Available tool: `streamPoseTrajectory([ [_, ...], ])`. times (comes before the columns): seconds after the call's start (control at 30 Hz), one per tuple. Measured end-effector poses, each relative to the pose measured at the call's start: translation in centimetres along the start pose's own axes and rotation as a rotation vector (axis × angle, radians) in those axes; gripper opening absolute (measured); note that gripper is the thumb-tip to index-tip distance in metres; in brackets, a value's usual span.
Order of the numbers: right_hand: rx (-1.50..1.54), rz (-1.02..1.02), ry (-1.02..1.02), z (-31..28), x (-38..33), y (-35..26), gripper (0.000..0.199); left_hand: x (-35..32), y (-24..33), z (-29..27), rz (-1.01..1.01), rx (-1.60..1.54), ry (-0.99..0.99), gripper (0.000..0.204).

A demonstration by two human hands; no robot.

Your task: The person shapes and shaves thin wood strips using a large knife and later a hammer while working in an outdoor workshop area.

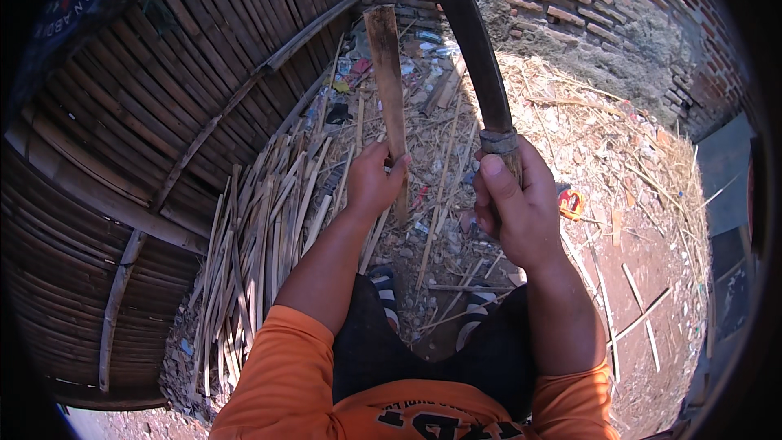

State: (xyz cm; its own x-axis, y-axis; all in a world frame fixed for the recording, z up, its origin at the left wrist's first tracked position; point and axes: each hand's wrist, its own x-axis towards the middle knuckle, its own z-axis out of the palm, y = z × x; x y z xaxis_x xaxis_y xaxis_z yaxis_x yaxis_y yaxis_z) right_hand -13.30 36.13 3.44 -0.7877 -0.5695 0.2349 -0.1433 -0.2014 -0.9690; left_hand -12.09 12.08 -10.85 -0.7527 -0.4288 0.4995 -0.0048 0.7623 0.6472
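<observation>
My left hand [376, 179] is closed around the lower part of a flat strip of bamboo [386, 73], which stands nearly upright in front of me. In my right hand [517, 204] is the wooden handle of a machete [479, 49], my thumb lying along the grip below a grey collar. Its long, dark, curved blade points up and away, leaning left at the top. Blade and bamboo strip are apart. To the left of my left forearm lies a heap of split bamboo strips [252, 236].
A slatted bamboo wall [187, 73] rises on the left, and a brick wall [570, 0] stands at the back. Shavings and litter [611, 138] cover the ground between them. Near my right wrist lies an orange-red wrapper [572, 204]. My sandalled feet [384, 293] are below.
</observation>
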Motion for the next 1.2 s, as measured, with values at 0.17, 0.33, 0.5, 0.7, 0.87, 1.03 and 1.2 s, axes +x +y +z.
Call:
streamPoseTrajectory([
  [0.17,0.005,0.069,-0.033,-0.5,0.6,0.5,0.043,-0.1,-0.7,-0.4,-0.012,-0.055,-0.003,0.029],
  [0.33,0.017,0.174,0.043,-2.9,0.4,5.6,0.043,0.8,-1.9,-1.0,0.018,-0.244,0.041,0.038],
  [0.5,-0.032,0.305,0.039,-3.8,0.8,8.0,0.044,0.5,-2.1,-1.6,-0.169,-0.364,-0.002,0.037],
  [0.7,-0.1,0.407,-0.059,-2.9,1.1,11.2,0.046,3.1,-0.5,-5.5,0.025,-0.476,0.283,0.049],
  [0.87,-0.165,0.43,-0.086,-3.3,0.9,12.1,0.048,7.6,6.9,-10.4,0.149,-0.768,0.128,0.046],
  [1.03,-0.27,0.406,-0.156,-2.9,1.1,12.3,0.047,7.9,7.5,-12.2,0.088,-0.91,0.065,0.046],
  [1.2,-0.416,0.282,-0.193,-3.4,0.9,13.3,0.049,5.7,6.6,-12.5,0.016,-1.053,0.258,0.077],
])
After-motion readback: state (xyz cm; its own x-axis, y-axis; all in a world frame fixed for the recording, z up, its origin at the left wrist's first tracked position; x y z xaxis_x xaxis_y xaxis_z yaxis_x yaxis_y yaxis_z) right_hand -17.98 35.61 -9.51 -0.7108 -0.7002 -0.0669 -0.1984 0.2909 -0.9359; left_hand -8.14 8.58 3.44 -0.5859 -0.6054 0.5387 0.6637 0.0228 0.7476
